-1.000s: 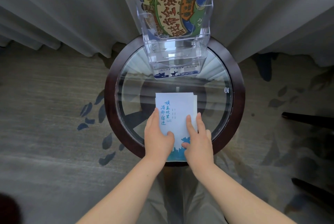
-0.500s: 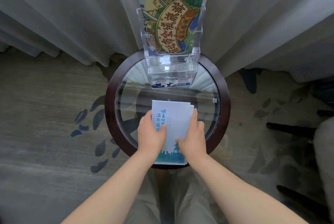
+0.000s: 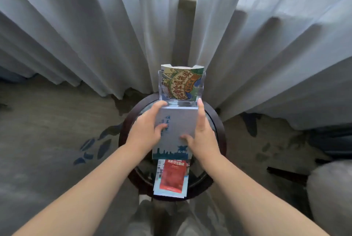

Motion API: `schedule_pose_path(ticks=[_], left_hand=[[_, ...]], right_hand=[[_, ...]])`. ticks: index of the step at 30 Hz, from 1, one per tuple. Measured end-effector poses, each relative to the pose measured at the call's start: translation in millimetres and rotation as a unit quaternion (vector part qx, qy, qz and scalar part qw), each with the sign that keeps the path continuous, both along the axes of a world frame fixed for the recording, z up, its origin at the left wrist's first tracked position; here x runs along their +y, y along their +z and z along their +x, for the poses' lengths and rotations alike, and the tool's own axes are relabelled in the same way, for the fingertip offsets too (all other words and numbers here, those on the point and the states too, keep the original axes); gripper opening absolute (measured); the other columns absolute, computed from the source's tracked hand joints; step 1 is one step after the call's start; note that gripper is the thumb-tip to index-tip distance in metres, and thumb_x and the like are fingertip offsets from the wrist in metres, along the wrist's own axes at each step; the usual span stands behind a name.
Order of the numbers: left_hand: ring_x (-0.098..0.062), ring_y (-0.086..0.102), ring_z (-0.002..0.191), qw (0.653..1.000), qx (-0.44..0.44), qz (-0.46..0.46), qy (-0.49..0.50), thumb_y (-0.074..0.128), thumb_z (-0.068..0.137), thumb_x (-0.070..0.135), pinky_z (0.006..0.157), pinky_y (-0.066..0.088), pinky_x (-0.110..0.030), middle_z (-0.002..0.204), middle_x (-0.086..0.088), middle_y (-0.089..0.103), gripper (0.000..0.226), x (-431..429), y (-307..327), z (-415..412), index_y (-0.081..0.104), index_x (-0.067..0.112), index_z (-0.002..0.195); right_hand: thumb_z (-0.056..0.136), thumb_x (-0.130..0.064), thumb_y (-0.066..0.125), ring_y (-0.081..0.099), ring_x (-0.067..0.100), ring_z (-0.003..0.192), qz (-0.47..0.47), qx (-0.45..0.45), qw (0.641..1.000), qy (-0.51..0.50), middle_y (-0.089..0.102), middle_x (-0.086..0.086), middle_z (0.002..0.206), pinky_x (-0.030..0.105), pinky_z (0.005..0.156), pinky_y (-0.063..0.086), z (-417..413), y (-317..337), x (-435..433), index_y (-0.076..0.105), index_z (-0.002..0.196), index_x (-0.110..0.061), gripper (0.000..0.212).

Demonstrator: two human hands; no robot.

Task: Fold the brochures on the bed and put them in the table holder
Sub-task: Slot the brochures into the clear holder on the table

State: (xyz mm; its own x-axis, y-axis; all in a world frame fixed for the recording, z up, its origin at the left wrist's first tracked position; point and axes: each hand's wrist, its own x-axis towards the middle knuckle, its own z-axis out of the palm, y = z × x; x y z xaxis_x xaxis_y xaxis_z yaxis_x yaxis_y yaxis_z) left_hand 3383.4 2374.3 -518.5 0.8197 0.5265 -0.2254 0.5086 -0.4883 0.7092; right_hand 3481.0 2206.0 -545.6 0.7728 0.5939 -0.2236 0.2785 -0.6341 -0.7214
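Left hand, right hand grip brochure; holder base hidden.

The holder stands at the back of the table, just in front of the curtains. One brochure stands in it. A folded brochure is held before the holder, with the left hand on its left edge and the right hand on its right. A pile of brochures lies on the table's near edge.
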Motion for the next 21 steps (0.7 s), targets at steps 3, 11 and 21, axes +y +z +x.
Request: schedule_pose_path(ticks=[3, 11, 21], left_hand=[[-0.025, 0.061, 0.113, 0.998, -0.027, 0.051, -0.010, 0.072, 0.088, 0.007, 0.097, 0.052, -0.045, 0.127, -0.004, 0.064, 0.056, 18, 36, 30, 0.052, 0.025, 0.137], [-0.034, 0.057, 0.086, 0.989, -0.056, 0.133, -0.040, 0.070, 0.084, 0.003, 0.076, 0.051, -0.048, 0.092, -0.008, 0.059, 0.025, 50, 95, 95, 0.053, 0.012, 0.098], [-0.036, 0.055, 0.079, 0.985, -0.028, 0.161, -0.051, 0.060, 0.086, -0.004, 0.070, 0.052, -0.050, 0.091, -0.005, 0.054, 0.023, 53, 67, 110, 0.050, 0.013, 0.098]], right_hand=[[0.086, -0.009, 0.077, 0.063, 0.031, 0.109, -0.003, -0.092, 0.995, 0.049, 0.054, 0.008, 0.132, 0.049, 0.083, 0.057, 37, 36, 22, 0.000, 0.153, -0.059, 0.115], [0.085, -0.002, 0.066, 0.049, 0.031, 0.063, -0.030, -0.164, 0.985, 0.040, 0.053, 0.009, 0.118, 0.036, 0.059, 0.038, 103, 87, 61, 0.028, 0.140, -0.042, 0.078], [0.087, 0.003, 0.061, 0.055, 0.030, 0.071, -0.048, -0.123, 0.990, 0.057, 0.049, 0.007, 0.113, 0.039, 0.061, 0.047, 115, 69, 59, 0.024, 0.145, -0.048, 0.086]])
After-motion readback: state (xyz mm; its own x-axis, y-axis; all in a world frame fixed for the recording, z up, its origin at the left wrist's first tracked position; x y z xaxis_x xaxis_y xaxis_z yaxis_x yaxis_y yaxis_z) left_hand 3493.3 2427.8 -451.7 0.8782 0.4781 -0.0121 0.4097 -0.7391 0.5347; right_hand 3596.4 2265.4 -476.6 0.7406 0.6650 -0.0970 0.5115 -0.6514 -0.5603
